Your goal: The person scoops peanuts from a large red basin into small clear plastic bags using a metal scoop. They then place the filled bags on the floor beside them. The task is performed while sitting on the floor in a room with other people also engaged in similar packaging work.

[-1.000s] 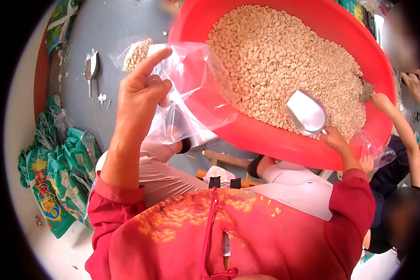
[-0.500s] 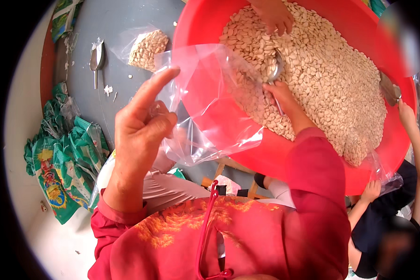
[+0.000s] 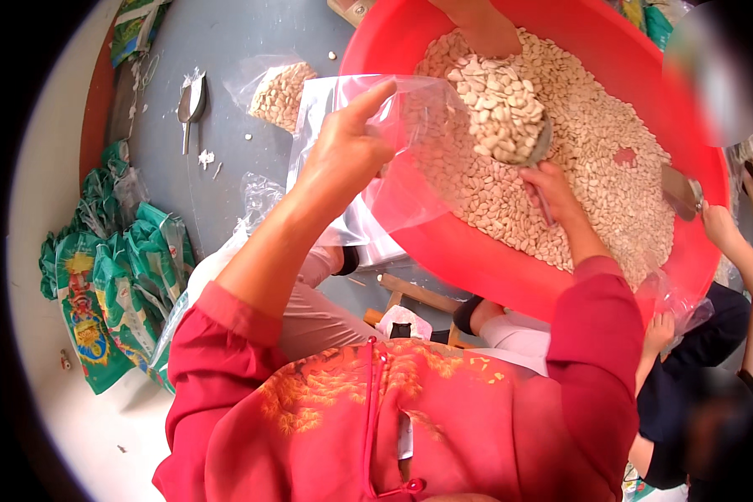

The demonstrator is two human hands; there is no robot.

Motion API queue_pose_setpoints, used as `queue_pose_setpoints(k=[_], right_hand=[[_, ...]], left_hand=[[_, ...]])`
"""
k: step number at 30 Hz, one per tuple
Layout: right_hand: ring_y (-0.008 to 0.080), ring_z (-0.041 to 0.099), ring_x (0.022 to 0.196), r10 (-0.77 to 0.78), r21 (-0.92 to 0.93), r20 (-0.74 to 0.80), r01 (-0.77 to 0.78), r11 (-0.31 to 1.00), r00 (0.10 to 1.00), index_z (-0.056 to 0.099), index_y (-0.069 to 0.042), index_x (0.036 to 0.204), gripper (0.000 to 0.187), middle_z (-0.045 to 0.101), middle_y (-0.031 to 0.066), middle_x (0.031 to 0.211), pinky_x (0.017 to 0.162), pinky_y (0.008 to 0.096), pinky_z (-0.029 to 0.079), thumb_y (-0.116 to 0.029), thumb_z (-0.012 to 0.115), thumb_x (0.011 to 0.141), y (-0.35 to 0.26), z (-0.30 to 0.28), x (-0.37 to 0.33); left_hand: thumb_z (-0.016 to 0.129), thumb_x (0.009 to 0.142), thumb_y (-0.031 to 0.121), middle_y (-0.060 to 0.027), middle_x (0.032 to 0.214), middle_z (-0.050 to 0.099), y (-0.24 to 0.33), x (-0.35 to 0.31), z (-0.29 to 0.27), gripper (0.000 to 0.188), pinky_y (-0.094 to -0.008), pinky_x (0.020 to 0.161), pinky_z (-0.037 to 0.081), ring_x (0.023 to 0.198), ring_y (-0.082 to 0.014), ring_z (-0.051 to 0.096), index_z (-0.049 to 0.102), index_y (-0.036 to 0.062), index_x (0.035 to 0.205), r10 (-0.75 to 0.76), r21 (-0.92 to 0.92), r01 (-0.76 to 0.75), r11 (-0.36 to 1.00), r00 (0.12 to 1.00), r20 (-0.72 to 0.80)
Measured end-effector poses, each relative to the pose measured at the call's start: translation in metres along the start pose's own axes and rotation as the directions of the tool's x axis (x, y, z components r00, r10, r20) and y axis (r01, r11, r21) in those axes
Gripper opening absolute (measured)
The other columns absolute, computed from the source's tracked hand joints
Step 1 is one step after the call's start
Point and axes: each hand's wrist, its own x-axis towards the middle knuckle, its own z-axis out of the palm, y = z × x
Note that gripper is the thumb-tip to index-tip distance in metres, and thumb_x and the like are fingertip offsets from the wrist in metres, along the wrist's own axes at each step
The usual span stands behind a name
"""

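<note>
My left hand (image 3: 343, 159) pinches a clear plastic bag (image 3: 309, 105), its index finger stretched out along the mouth. The bag hangs over the near left rim of a big red tub (image 3: 494, 283). In my right hand (image 3: 555, 192) is the handle of a metal scoop (image 3: 545, 142), heaped with pale flat seeds that look like pumpkin seeds. The scoop is raised above the seeds (image 3: 602, 125) in the tub, just right of the bag's opening. My left fingertips are partly hidden behind the hand.
Another person's hand (image 3: 481, 29) reaches in from the tub's far side. At right a co-worker's hand (image 3: 718, 224) holds a scoop (image 3: 680, 192). On the floor lie a seed-filled bag (image 3: 283, 94), another scoop (image 3: 192, 100) and green bags (image 3: 113, 289). A wooden stool (image 3: 418, 297) stands below the tub.
My right hand has lifted the scoop out of the seeds, now heaped full. My left hand has moved right and slightly up with the bag, toward the scoop.
</note>
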Motion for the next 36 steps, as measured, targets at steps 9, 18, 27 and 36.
queue_pose_setpoints(k=[9, 18, 27, 36], right_hand=[[0.0096, 0.042, 0.036, 0.144, -0.200, 0.022, -0.136, 0.970, 0.989, 0.050, -0.002, 0.072, 0.018, 0.048, 0.0034, 0.053, 0.032, 0.0207, 0.032, -0.019, 0.058, 0.071, -0.041, -0.047, -0.157], [0.0106, 0.046, 0.040, 0.208, -0.341, 0.181, -0.137, 0.930, 0.961, 0.053, 0.001, 0.081, 0.024, 0.049, 0.0038, 0.055, 0.036, 0.0230, 0.037, -0.021, 0.057, 0.073, -0.067, 0.022, -0.165], [0.0305, 0.057, 0.067, -0.403, -0.963, 0.268, 0.246, -0.107, 0.875, 0.053, 0.000, 0.088, 0.018, 0.057, 0.0159, 0.071, 0.058, 0.0389, 0.045, -0.011, 0.054, 0.074, -0.092, 0.050, -0.173], [0.0277, 0.057, 0.070, -0.283, -0.723, -0.219, 0.039, 0.690, 0.934, 0.052, 0.000, 0.095, 0.026, 0.057, 0.0153, 0.078, 0.064, 0.0340, 0.043, -0.018, 0.055, 0.076, 0.037, -0.087, -0.139]], left_hand=[[0.047, 0.067, -0.006, -0.0048, 0.060, 0.048, 0.006, 0.009, 0.048, 0.062, -0.0254, 0.047, 0.040, 0.050, -0.0107, 0.046, 0.035, 0.0025, 0.127, 0.045, -0.040, -0.041, 0.998, 0.992, 0.117], [0.046, 0.061, -0.010, -0.0057, 0.068, 0.052, 0.004, -0.021, 0.104, 0.070, -0.0236, 0.047, 0.039, 0.052, -0.0099, 0.047, 0.033, 0.0027, 0.128, 0.090, -0.174, -0.001, 0.985, 0.860, 0.503], [0.039, 0.064, -0.014, -0.0123, 0.129, 0.036, -0.015, 0.006, 0.042, 0.066, -0.0299, 0.064, 0.047, 0.082, -0.0183, 0.055, 0.028, -0.0027, 0.128, 0.095, -0.682, 0.125, 0.721, 0.957, 0.275], [0.042, 0.061, -0.010, -0.0113, 0.129, 0.036, -0.005, -0.031, -0.002, 0.065, -0.0179, 0.048, 0.038, 0.064, -0.0065, 0.046, 0.034, -0.0037, 0.125, 0.075, -0.727, 0.111, 0.678, 0.973, 0.218]])
